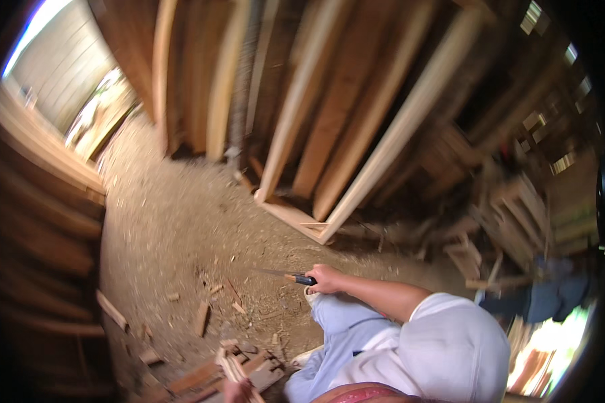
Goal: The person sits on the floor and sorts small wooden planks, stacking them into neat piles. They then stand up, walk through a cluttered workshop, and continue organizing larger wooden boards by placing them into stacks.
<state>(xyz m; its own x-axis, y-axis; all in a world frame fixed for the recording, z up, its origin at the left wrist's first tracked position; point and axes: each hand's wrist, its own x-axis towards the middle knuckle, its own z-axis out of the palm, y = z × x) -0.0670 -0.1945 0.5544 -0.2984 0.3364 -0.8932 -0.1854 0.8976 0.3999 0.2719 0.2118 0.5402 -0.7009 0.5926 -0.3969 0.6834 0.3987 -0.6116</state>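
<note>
My right hand (326, 278) is closed round the black handle of a bladed tool (305, 279). Its thin blade points left over the floor, blurred, so I cannot tell whether it is a knife or a saw. Near the lower edge my left hand (237, 391) is partly cut off by the picture's rim. Its fingers are closed on some narrow wood strips (232, 366), held above a pile of wood offcuts (198, 377). My bent legs in light blue trousers (339, 316) lie between the two hands.
Tall wooden frames (390, 141) and planks lean ahead, their lower corner on the dusty ground (175, 215). Stacked boards (40, 248) rise at the left. Small scraps (202, 319) litter the floor. Wooden furniture parts (517, 208) and dark blue cloth (551, 299) are at the right.
</note>
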